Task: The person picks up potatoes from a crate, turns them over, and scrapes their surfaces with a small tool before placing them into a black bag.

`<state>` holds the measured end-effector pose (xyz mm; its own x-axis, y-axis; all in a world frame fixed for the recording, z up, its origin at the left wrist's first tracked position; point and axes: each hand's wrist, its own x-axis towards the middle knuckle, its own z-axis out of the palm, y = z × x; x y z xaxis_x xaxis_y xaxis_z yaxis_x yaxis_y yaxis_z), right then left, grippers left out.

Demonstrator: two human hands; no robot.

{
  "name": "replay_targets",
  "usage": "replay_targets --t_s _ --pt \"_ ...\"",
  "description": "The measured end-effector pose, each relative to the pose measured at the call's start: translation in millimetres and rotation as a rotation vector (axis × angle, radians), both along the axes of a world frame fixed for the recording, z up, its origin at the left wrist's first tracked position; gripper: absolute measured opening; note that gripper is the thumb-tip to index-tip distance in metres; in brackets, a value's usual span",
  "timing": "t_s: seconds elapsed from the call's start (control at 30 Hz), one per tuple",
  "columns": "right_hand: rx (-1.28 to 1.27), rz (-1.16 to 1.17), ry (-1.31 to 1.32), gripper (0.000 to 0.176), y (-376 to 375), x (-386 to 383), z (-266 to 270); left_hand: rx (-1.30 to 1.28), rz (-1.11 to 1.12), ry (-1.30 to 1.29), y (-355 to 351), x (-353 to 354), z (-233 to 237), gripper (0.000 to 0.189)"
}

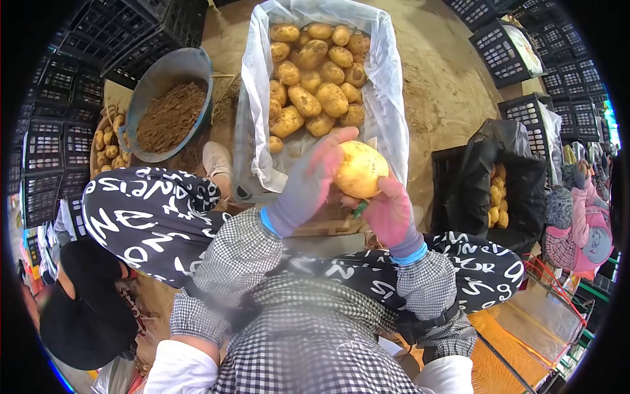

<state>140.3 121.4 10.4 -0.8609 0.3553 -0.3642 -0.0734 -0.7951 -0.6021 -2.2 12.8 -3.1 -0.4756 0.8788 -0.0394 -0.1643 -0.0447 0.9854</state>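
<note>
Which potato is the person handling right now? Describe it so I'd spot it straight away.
Find the big crate lined with clear plastic, heaped with potatoes, at top centre. Just below its near edge, one potato sits between the grey-gloved left hand and the pink-gloved right hand. Unlike those lying in the crate, it is held up alone and looks paler.
</note>
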Motion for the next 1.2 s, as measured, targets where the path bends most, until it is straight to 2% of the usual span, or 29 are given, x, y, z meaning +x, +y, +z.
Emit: replay_targets --t_s 0.03,0.13,0.23,0.33,0.4,0.47,0.53,0.6,0.67,0.73,0.83,0.93,1.03,1.13,1.2 --pt "0.03 -0.015 0.029 0.061 -2 -1 3 -0.025 0.014 0.047 0 2 1 0.056" --pt "-0.059 0.138 0.033 0.063 2 8 -6 0.095 0.021 0.12 1 3 1 0.055" --pt "-0.165 0.129 0.118 0.065 -7 15 -14 0.001 -0.01 -0.097 -2 5 18 0.055" --pt "-0.069 0.091 0.142 0.065 -8 8 -2 -0.018 0.059 0.598 -2 8 22 0.052" --pt "-0.125 0.098 0.149 0.065 -9 14 -12 -0.047 0.006 0.169 -2 13 20 0.049" --pt "-0.186 0.129 0.17 0.065 -8 19 -23 -0.024 -0.02 -0.088 -3 13 18 0.047" --pt "-0.261 0.186 0.205 0.065 -6 20 -27 0.043 -0.016 -0.172 -3 9 15 0.047" --pt "-0.291 0.151 0.209 0.066 -6 17 -21 0.024 0.013 -0.172 -6 15 20 0.048" --pt "-0.243 0.115 0.211 0.069 -5 14 -11 0.048 0.057 0.058 -7 15 21 0.049" --pt "-0.118 0.08 0.206 0.074 0 14 -5 0.113 0.118 0.516 -8 11 15 0.051" --pt "0.05 0.001 0.199 0.085 5 12 -10 0.179 0.066 0.45 -11 9 10 0.049" --pt "0.039 -0.032 0.098 0.088 4 11 1 0.124 0.057 0.214 -18 15 22 0.041" --pt "0.194 0.011 -0.019 0.087 8 11 10 0.096 0.208 -0.076 -11 25 33 0.03" --pt "0.353 0.06 -0.085 0.088 12 14 3 0.137 0.178 0.294 -9 13 28 0.027" --pt "0.26 0.037 -0.057 0.089 10 15 5 0.143 0.164 0.078 -12 15 25 0.025"
